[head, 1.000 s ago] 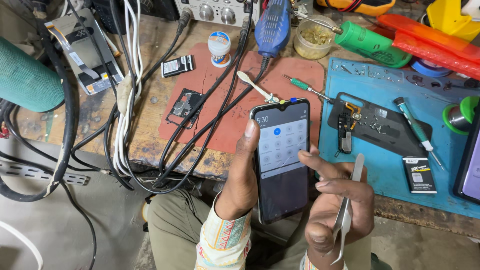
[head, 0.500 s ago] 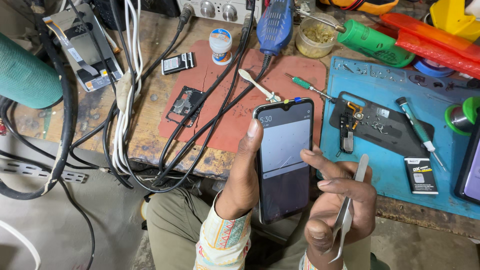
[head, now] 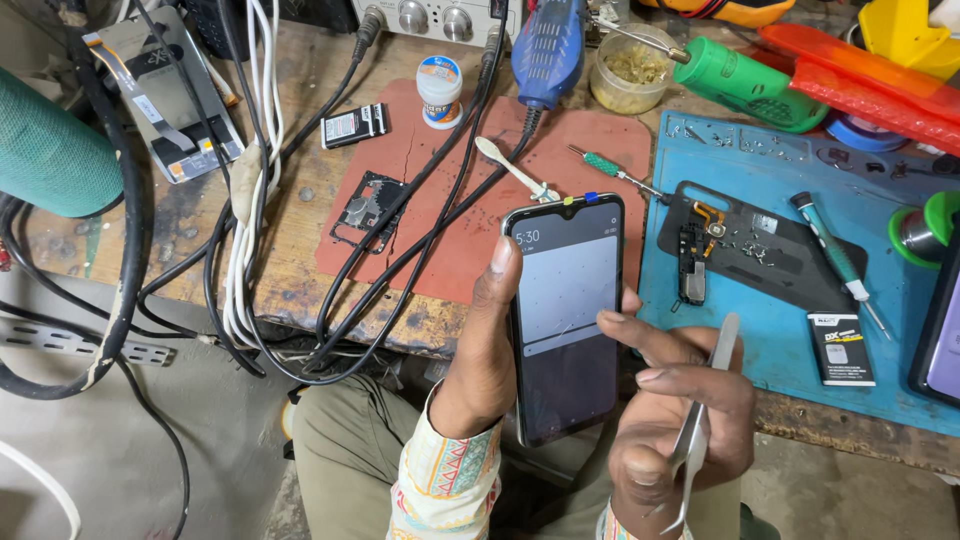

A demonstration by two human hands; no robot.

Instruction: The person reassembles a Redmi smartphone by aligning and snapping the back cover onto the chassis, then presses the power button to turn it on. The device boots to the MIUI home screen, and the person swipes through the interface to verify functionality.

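left hand (head: 480,350) holds smartphone (head: 565,315); right hand (head: 675,420), tweezers (head: 700,410).

Open red mat (head: 590,160) beyond the smartphone (head: 565,310); cables (head: 250,230) crowding its left.

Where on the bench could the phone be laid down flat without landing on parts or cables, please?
The red mat is bare on its right half, between the white spatula and green screwdriver. The blue mat is bare at its near left corner. Cables crowd the left; loose screws cover the black panel.
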